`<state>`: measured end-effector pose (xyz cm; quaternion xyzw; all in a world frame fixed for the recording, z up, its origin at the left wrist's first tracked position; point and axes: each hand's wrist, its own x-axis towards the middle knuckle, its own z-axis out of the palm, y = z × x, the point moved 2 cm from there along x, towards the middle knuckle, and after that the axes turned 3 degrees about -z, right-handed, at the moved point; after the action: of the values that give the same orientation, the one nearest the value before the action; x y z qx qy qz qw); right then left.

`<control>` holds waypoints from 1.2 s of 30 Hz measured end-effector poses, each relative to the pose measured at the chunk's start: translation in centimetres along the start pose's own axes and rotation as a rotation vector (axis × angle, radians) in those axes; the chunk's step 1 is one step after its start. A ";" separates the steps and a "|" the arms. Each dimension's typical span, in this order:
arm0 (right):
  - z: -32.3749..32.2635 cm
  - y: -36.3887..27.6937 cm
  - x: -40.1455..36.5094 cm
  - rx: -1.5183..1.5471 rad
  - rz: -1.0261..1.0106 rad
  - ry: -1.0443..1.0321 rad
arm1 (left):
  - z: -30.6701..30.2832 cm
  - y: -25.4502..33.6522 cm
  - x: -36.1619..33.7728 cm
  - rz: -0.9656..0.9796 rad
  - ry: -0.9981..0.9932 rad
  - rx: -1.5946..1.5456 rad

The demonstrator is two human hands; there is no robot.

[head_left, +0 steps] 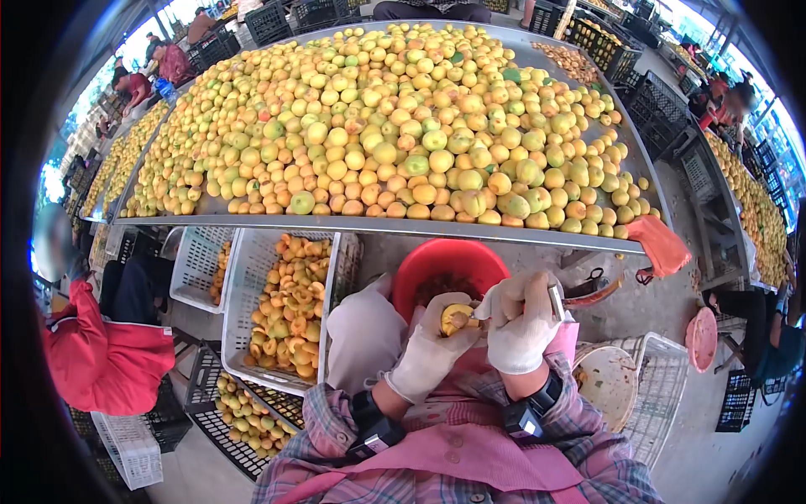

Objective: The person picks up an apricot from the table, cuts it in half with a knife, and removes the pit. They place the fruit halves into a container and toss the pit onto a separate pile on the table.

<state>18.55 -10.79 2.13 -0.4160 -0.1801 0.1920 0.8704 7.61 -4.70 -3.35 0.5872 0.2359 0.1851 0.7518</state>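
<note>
My left hand (426,351), in a white glove, is closed around an opened apricot (456,318), with its cut inside facing up and a brownish middle showing. Right beside it, my gloved right hand (515,334) has its fingers curled round a small tool with a pale, flat end (556,303) sticking out on the right. The rest of that tool is hidden in the glove, so I cannot tell its kind. Just beyond both hands sits a red bucket (410,273) with dark bits at its bottom.
A metal-edged table (378,225) heaped with whole apricots (353,126) spans the front. Left of my knees stands a white crate (238,294) of apricot halves (290,311). A red bag (659,244) hangs at the table's right corner. A white bucket (609,382) is at right; people sit around.
</note>
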 end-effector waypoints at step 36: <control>-1.8 4.5 -1.3 -0.331 0.074 -0.221 | -0.6 -1.4 -0.3 -0.082 0.011 0.066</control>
<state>17.46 -9.98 -2.65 -0.5363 -0.2881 0.2361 0.7574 7.00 -4.74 -4.75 0.6003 0.2701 0.1496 0.7378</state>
